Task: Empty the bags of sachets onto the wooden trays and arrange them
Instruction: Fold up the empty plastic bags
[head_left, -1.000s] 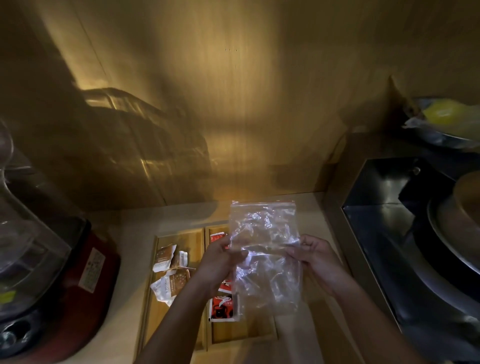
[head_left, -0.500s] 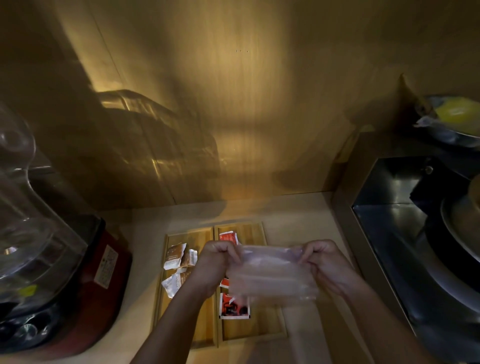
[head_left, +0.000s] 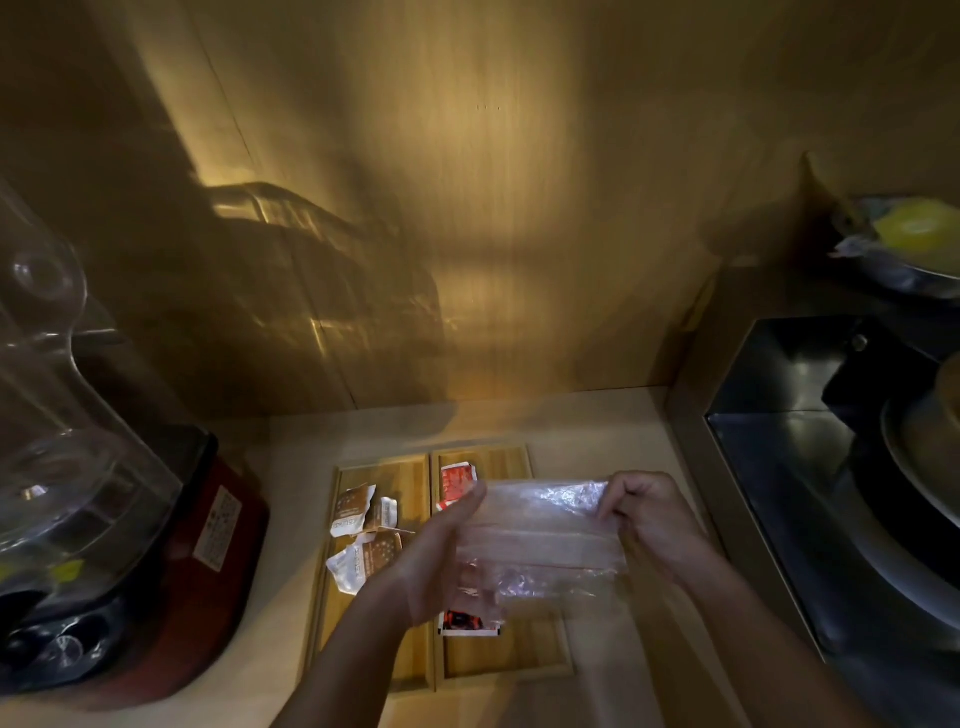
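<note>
a person holds an empty clear plastic bag (head_left: 545, 540) stretched flat between both hands above two wooden trays on a pale worktop (head_left: 587, 431). the left hand (head_left: 447, 551) lies along the bag's left edge with its fingers extended, the bag blurring over them; the right hand (head_left: 649, 514) has its fingers curled closed on the bag's right edge. brown and white sachets (head_left: 363, 535) lie loosely in the left tray (head_left: 374, 660), some overlapping. red sachets (head_left: 457, 483) lie in the right tray (head_left: 509, 660), partly hidden under the bag. a red appliance with a clear jug (head_left: 104, 519) stands at the left, a dark steel sink (head_left: 810, 467) at the right.
</note>
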